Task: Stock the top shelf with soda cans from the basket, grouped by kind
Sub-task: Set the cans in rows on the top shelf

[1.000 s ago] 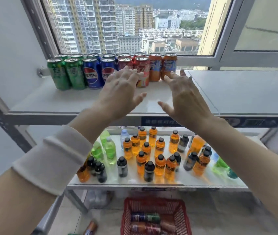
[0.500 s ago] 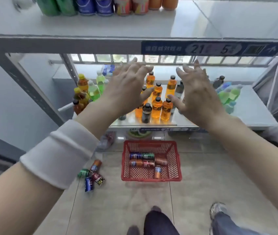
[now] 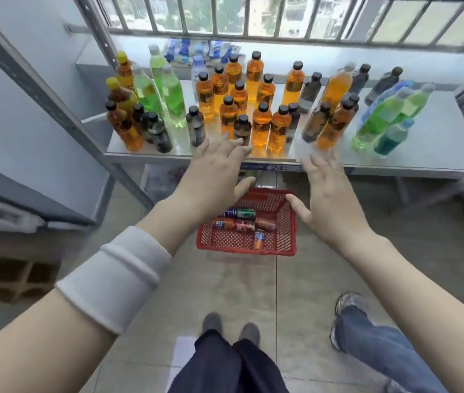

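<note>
Head view: left hand (image 3: 213, 173) and right hand (image 3: 331, 201), spread empty, partly hide basket (image 3: 226, 241)

Wrapped on the left forearm (image 3: 55, 336) in a broad white band (image 3: 117, 279) of soft cloth, creased across into two rounded ridges, snug at both edges; bare beyond it as far as the left hand (image 3: 211, 177); bare too along the whole right forearm (image 3: 423, 293) down to the right hand (image 3: 335, 205); dressed below in dark navy trousers (image 3: 230, 364), loose, falling in soft folds over the ankles; shod in plain grey shoes (image 3: 212, 321), round-toed and matt.
</note>
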### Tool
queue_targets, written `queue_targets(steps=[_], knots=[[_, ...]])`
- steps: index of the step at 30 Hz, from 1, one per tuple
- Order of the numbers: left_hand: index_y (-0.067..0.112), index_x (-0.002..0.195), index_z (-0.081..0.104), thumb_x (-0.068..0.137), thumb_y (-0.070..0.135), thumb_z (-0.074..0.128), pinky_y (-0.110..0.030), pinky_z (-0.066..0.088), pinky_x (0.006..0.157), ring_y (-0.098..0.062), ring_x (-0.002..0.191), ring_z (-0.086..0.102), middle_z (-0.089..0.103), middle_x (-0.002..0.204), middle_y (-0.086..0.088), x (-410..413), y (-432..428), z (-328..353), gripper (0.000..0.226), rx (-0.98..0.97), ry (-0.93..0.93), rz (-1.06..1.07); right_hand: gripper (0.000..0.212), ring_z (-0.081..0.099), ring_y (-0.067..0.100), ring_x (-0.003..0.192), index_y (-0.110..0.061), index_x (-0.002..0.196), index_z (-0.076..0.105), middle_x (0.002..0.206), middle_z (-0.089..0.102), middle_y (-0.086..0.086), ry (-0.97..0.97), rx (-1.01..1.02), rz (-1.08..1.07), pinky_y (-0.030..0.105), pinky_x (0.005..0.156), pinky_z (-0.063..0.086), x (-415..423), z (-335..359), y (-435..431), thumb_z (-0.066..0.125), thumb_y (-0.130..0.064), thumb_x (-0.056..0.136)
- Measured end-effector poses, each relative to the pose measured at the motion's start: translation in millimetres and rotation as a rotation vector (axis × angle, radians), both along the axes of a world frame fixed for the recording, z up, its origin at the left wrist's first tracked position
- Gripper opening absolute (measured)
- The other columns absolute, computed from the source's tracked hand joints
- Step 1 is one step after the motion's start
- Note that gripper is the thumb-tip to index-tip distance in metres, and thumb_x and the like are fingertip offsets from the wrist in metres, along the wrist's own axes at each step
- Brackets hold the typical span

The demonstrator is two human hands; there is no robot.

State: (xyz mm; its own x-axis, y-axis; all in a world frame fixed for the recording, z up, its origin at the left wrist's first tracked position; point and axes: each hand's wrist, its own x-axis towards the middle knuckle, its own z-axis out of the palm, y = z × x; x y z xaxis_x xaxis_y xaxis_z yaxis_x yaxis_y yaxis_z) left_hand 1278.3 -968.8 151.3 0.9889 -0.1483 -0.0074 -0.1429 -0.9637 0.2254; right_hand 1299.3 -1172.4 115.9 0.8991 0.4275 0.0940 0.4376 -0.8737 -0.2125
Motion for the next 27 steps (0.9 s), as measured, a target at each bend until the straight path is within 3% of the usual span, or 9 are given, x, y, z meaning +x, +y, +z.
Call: queue_targets(steps=[8,13,18,23,27], knots=[[0.019,0.144,0.028,0.094,0.042,0.043,-0.038,0.007,0.117,-0.019,0.144,0.015,0.028,0.152,-0.001,-8.1,2.7,-79.6,0.057,-0.082,0.239,0.108,0.069,0.010,0.035,0.143,-0.001,0.143,0.028,0.149,0.027,0.020,0.283,-0.067,-0.044,0.042,0.116,0.007,1.2,-72.6,-7.8,0.055,-0.035,0.089],[0.019,0.140,0.035,0.093,0.037,0.048,-0.037,0.020,0.115,-0.018,0.139,0.028,0.040,0.145,0.002,7.3,15.9,-133.0,0.052,-0.264,0.364,0.250,0.068,0.008,0.029,0.144,-0.005,0.144,0.025,0.151,0.027,0.013,0.476,-0.067,-0.137,0.038,0.118,0.011,17.5,-123.2,-3.2,0.053,-0.037,0.091],[0.019,0.139,0.038,0.093,0.038,0.049,-0.034,0.027,0.109,-0.016,0.131,0.039,0.045,0.140,0.002,23.1,15.3,-217.0,0.051,-0.326,0.532,0.305,0.069,0.009,0.025,0.144,-0.007,0.145,0.023,0.152,0.027,0.008,0.646,-0.080,-0.192,0.035,0.117,0.014,42.6,-198.2,3.0,0.052,-0.039,0.091],[0.018,0.139,0.038,0.093,0.038,0.048,-0.033,0.030,0.108,-0.017,0.131,0.039,0.044,0.141,0.002,43.0,6.9,-309.9,0.051,-0.412,0.692,0.367,0.069,0.014,0.023,0.144,-0.009,0.145,0.024,0.150,0.031,0.006,0.774,-0.106,-0.265,0.033,0.113,0.021,70.3,-283.6,-3.8,0.055,-0.037,0.090],[0.014,0.137,0.041,0.092,0.037,0.051,-0.035,0.035,0.106,-0.020,0.127,0.043,0.047,0.138,-0.003,60.7,-1.2,-405.2,0.051,-0.504,0.810,0.449,0.062,0.038,0.027,0.131,-0.004,0.138,0.035,0.139,0.045,0.013,0.849,-0.142,-0.266,0.034,0.105,0.031,96.4,-379.0,-7.0,0.059,-0.032,0.088]])
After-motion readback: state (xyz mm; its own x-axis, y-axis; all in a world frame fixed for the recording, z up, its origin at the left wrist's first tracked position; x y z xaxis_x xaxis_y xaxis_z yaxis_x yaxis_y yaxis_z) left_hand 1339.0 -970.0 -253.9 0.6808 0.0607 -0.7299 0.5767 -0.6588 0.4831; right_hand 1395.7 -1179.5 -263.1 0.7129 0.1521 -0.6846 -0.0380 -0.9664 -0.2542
